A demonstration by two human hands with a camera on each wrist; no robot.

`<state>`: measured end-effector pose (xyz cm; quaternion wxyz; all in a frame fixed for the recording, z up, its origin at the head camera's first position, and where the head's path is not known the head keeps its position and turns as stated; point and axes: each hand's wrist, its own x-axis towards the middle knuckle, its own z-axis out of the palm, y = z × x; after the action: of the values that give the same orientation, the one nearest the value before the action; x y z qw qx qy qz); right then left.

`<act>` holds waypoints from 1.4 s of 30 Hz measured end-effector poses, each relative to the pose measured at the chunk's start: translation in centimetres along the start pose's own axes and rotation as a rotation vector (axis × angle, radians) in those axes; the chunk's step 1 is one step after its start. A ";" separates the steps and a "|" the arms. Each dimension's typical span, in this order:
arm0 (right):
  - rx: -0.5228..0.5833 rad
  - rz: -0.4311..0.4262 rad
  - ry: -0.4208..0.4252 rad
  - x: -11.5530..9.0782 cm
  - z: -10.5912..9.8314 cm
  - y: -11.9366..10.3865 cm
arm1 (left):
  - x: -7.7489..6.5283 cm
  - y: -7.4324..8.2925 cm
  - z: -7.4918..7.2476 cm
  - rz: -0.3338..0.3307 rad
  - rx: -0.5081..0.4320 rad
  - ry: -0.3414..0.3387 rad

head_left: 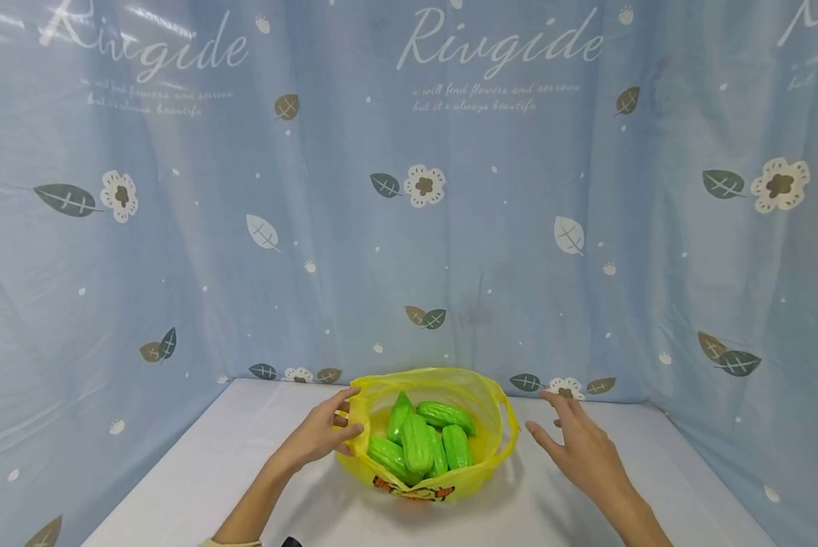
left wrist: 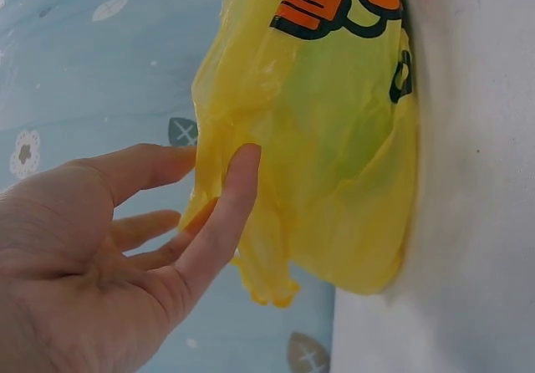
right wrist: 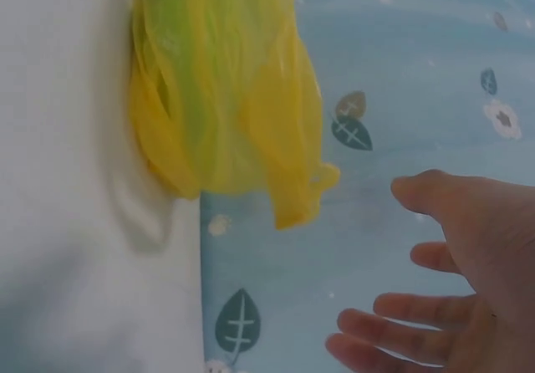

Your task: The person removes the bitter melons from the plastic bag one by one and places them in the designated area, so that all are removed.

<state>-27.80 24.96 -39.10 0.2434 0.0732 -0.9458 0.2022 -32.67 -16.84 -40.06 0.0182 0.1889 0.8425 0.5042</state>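
Note:
A yellow plastic bag (head_left: 480, 480) stands with its mouth spread wide on the white table. Inside lie several glossy, ridged green vegetables (head_left: 417, 444) that look like bitter melons. My left hand (head_left: 325, 431) is at the bag's left rim, thumb and forefinger spread apart with their tips touching the yellow film. From the side, the left wrist view shows the thumb (left wrist: 242, 172) in front of the plastic, the other fingers loosely bent. To the right of the bag, apart from its handle loop, my right hand (head_left: 582, 448) hovers with relaxed, spread fingers and holds nothing.
A blue curtain (head_left: 491, 251) printed with leaves and flowers encloses the back and both sides. The white tabletop (head_left: 206, 456) meets it just behind the bag. A small dark object (head_left: 291, 542) shows at the bottom edge of the head view.

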 end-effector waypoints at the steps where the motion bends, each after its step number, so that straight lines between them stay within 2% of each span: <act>1: -0.002 0.002 -0.005 0.0 0.1 -0.1 | 0.0 0.0 0.0 0.001 -0.005 -0.002; 8: 0.024 0.020 -0.036 -0.1 0.5 -0.8 | 0.0 0.0 0.2 -0.002 -0.043 -0.015; 14: 0.067 -0.022 -0.005 -0.2 1.2 -1.2 | 0.1 -0.3 0.2 -0.021 -0.067 -0.016; 24: 0.099 -0.060 0.008 0.3 1.5 -2.9 | 0.1 -0.7 0.3 0.014 -0.122 -0.023; 31: 0.177 -0.050 -0.045 1.3 1.1 -4.9 | 0.3 -0.9 0.3 0.009 -0.141 -0.031; 42: 0.256 -0.052 -0.101 2.8 1.9 -7.2 | 0.4 -0.6 0.4 0.012 -0.139 -0.045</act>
<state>-29.39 17.55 -36.74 0.1892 0.1381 -0.9210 0.3111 -33.10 -16.63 -40.77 0.0473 0.2036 0.8036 0.5572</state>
